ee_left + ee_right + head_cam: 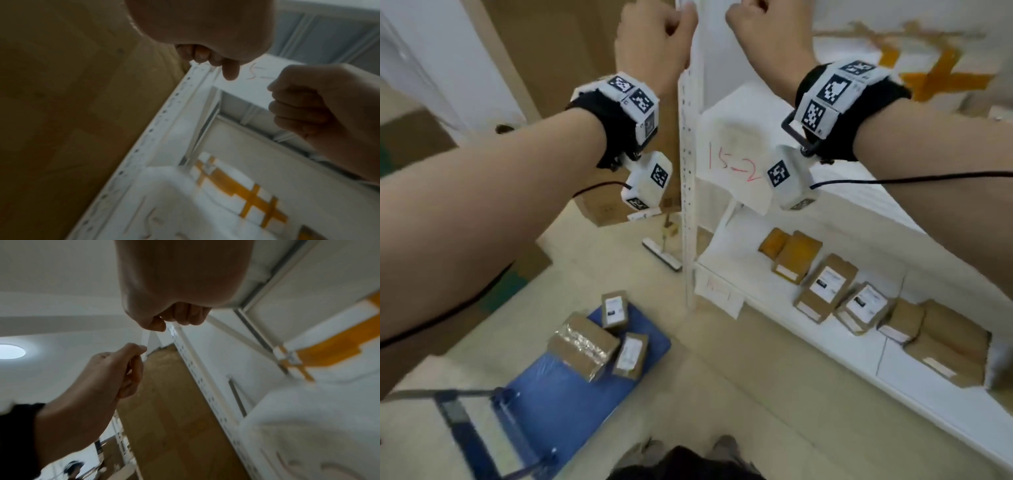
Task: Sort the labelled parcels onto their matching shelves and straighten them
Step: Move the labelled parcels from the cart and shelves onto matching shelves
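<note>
Both hands are raised to the top of the white shelf unit, beside its perforated post [687, 178]. My left hand [657, 31] and my right hand [760, 24] have curled fingers. In the right wrist view a thin white paper label [148, 341] runs edge-on between my right thumb [157, 325] and my left hand's pinching fingertips [139, 349]. Brown labelled parcels [825, 284] lie askew on the lower shelf [732, 253]. Three more parcels [585, 346] sit on a blue trolley [571, 387] on the floor.
A paper sheet marked "15-2" [736, 164] hangs from a shelf edge below my hands. White packages with orange tape [928, 68] sit on the upper shelf. A tall cardboard sheet [571, 68] stands left of the post. The trolley handle [476, 428] is by my feet.
</note>
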A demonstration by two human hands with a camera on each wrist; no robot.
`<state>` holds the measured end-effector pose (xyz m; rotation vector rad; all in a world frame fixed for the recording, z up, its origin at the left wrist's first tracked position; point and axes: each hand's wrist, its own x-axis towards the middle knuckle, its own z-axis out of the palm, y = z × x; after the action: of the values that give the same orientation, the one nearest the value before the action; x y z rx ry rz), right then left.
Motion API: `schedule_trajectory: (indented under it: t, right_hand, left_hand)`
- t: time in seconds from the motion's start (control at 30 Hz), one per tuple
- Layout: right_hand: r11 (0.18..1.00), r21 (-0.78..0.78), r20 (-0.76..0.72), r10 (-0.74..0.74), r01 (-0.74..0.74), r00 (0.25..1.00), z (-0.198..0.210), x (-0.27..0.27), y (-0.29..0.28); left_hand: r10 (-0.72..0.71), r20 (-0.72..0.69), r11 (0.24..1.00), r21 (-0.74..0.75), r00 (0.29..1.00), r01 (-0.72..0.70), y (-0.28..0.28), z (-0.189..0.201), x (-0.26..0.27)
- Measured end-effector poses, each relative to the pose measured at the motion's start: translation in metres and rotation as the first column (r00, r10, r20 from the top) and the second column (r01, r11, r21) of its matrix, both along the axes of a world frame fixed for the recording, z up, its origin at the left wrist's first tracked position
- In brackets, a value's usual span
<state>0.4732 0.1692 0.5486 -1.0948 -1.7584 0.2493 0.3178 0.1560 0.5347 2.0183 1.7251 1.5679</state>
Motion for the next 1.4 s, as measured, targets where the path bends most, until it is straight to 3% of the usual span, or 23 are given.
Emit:
schedule_trajectory:
  t: [0.07, 0.13, 0.37, 0.6, 0.77, 0.93, 1.1, 1.17, 1.4]
  right_hand:
    - [0.995, 0.019, -0.084, 0.103, -0.102, 0.991, -0.026, -0.027, 0.001]
    - [0.97, -0.072, -0.085, 0.227, -0.234, 0.97, -0.061, -0.059, -0.001]
    - [0.907, -0.271, -0.022, 0.33, -0.323, 0.944, -0.166, -0.123, -0.007]
    - [0.777, -0.554, -0.038, 0.335, -0.299, 0.942, -0.27, -0.152, -0.009]
    - [0.668, -0.706, -0.123, 0.212, -0.236, 0.97, -0.378, -0.177, -0.017]
    - [0.473, -0.873, -0.13, 0.008, -0.118, 0.991, -0.496, -0.21, -0.043]
    - [0.107, -0.994, -0.047, -0.181, -0.027, 0.982, -0.602, -0.238, -0.071]
    - [0.002, -1.0, -0.024, -0.235, -0.024, 0.972, -0.633, -0.248, -0.079]
    - [-0.204, -0.978, 0.019, -0.258, -0.035, 0.966, -0.739, -0.277, -0.118]
  left_hand:
    - [0.088, -0.061, 0.992, -0.084, 0.994, -0.093, 0.0, -0.032, -0.025]
    - [0.116, -0.113, 0.976, -0.169, 0.987, -0.134, -0.003, -0.067, -0.045]
    - [0.173, -0.275, 0.887, -0.374, 0.946, -0.271, -0.037, -0.186, -0.1]
    - [0.169, -0.21, 0.797, -0.546, 0.963, -0.259, -0.07, -0.295, -0.158]
    - [0.158, -0.178, 0.681, -0.693, 0.971, -0.238, -0.094, -0.4, -0.203]
    - [0.201, -0.121, 0.506, -0.837, 0.972, -0.208, -0.135, -0.496, -0.25]
    - [0.306, -0.078, 0.345, -0.92, 0.949, -0.187, -0.17, -0.588, -0.301]
    - [0.356, -0.078, 0.291, -0.938, 0.931, -0.19, -0.179, -0.618, -0.317]
    - [0.436, -0.018, 0.147, -0.985, 0.9, -0.09, -0.203, -0.714, -0.336]
